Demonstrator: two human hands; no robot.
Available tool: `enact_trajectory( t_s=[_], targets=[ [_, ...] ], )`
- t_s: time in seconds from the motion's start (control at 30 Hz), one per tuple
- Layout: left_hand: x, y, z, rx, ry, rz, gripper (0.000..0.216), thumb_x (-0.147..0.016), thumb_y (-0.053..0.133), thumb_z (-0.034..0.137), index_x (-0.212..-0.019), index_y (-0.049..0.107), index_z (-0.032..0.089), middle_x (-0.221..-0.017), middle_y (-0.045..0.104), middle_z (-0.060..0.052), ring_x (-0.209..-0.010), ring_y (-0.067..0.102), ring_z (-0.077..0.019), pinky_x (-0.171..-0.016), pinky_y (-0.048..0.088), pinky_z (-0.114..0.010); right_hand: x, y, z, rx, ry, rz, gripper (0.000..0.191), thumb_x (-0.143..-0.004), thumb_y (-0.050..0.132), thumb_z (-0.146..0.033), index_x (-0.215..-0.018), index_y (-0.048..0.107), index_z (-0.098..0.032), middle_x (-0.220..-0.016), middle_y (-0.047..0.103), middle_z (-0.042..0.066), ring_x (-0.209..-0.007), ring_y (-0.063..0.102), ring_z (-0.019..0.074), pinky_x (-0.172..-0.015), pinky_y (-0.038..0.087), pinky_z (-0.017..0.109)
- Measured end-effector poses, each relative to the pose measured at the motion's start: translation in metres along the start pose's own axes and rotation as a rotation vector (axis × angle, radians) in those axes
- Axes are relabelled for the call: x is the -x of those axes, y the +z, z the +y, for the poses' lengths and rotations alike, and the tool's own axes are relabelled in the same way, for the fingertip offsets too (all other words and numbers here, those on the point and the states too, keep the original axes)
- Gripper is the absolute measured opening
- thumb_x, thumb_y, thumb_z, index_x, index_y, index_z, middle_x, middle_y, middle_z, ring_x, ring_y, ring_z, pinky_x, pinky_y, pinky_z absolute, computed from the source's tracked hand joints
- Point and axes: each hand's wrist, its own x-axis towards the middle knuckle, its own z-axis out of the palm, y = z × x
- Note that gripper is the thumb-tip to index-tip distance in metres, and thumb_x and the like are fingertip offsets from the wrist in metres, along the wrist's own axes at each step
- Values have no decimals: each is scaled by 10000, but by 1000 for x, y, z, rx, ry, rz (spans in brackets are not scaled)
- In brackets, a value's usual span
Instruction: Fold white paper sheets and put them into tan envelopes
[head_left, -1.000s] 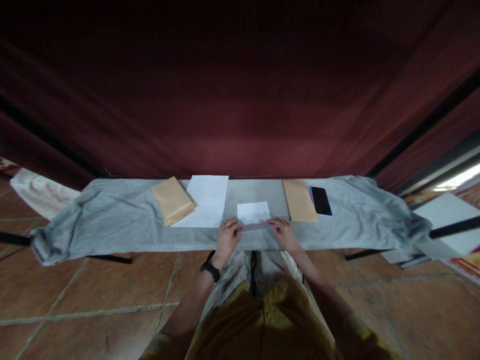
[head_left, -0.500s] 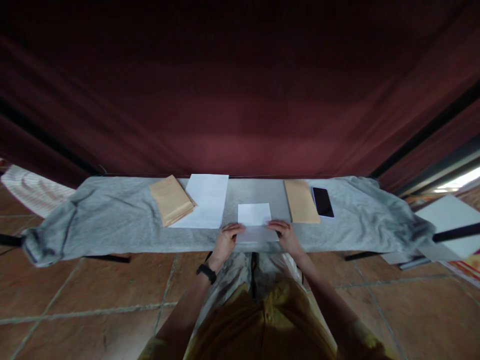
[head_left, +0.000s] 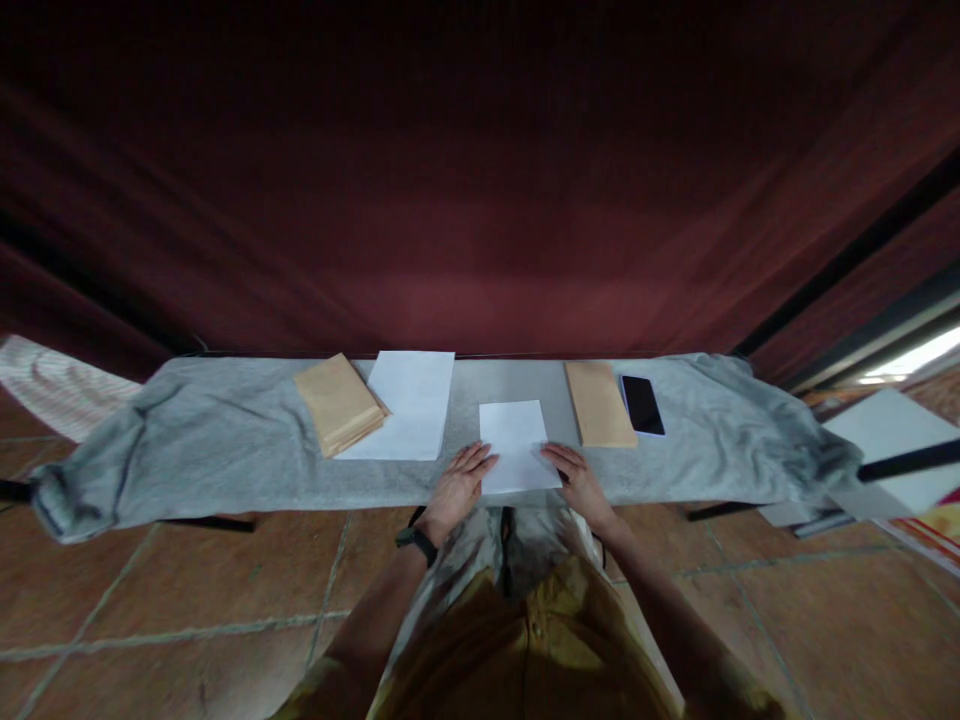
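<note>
Grey cloth (head_left: pixel 232 425) covers a bench (head_left: pixel 510 378) holding brown envelopes (head_left: pixel 337 400), white paper (head_left: pixel 412 400), a smaller sheet (head_left: pixel 516 425), brown paper (head_left: pixel 600 405) and a phone (head_left: pixel 643 405).

On the cloth-covered counter (head_left: pixel 247 440), the small sheet (head_left: pixel 516 430) lies in the middle, close to the near edge. The left hand (head_left: pixel 463 482) rests on its left margin, the right hand (head_left: pixel 579 478) on its right. To the left, further back, a larger sheet (head_left: pixel 415 400) reaches almost to the far edge, with a stack of envelopes (head_left: pixel 339 402) slantwise over its left side. To the right of the small sheet lies another envelope (head_left: pixel 602 405), and just beyond that, a phone (head_left: pixel 643 403). A curtain (head_left: pixel 480 240) hangs behind the counter; the floor (head_left: pixel 285 570) spreads beneath.
</note>
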Motion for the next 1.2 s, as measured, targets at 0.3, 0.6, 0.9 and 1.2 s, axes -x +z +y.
enact_trajectory(
  t_s=[0.3,0.6,0.9,1.2],
  targets=[
    [4,4,3,285,-115,183,244,-894,631,182,-1091,762,241,-1223,735,-77,-1237,616,-235,-1127,438,-447,1,-2,-3,-42,74,82,363,-881,555,-131,-1165,734,-269,-1234,730,69,-1181,652,236,-1066,492,487],
    [-15,0,10,456,-419,336,268,-903,622,438,-818,733,209,-821,737,-33,-838,655,-199,-823,500,-281,-21,-3,-8,-70,160,79,336,-1012,473,-422,-834,687,-233,-825,740,54,-793,693,217,-777,548,337],
    [-31,6,6,468,-444,321,243,-918,606,409,-904,732,202,-795,709,-9,-737,619,-161,-697,456,-239,-44,8,-14,207,255,72,286,-1039,420,-326,-1000,679,-210,-914,764,87,-923,718,242,-877,494,341],
    [-53,8,0,333,-594,343,445,-872,648,193,-1316,625,195,-827,718,-19,-751,659,-181,-738,479,-276,-69,17,-22,411,343,68,267,-1033,448,-321,-1118,657,-179,-882,764,162,-856,727,262,-884,464,378]
  ],
)
